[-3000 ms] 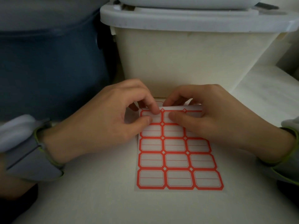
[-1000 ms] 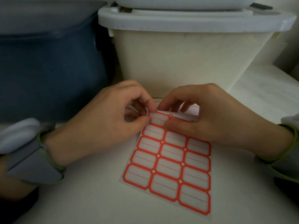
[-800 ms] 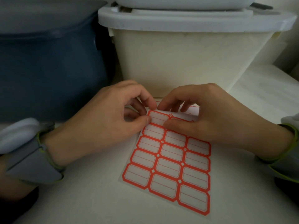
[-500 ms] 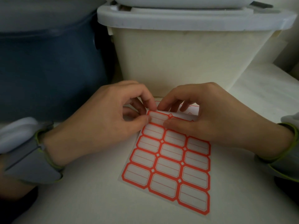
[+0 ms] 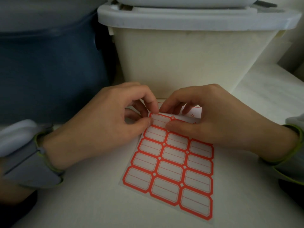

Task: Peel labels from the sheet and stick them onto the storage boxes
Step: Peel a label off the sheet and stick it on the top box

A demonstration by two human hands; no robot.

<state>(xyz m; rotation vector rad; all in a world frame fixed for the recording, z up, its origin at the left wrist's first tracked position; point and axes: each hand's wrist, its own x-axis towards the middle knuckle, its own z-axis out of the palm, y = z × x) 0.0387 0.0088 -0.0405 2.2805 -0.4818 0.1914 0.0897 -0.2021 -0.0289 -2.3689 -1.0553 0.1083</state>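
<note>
A label sheet (image 5: 171, 167) of white labels with red borders lies skewed on the white table, its top edge curled up. My left hand (image 5: 105, 124) pinches the top-left label (image 5: 160, 120) at its left corner with thumb and forefinger. My right hand (image 5: 213, 117) holds the sheet's folded top edge, thumb pressing on the upper rows. Right behind my hands stands a cream storage box (image 5: 181, 60) with a white lid. A dark blue storage box (image 5: 49, 63) stands to its left.
The white table (image 5: 82, 203) spreads in front and to the right of the boxes. Another white container (image 5: 181, 0) rests on the cream box's lid. Grey sleeves with green cuffs cover both wrists.
Since three seconds ago the sheet has turned, its bottom swinging right. Over the last second both hands stay at the top edge, with the fingers barely shifting.
</note>
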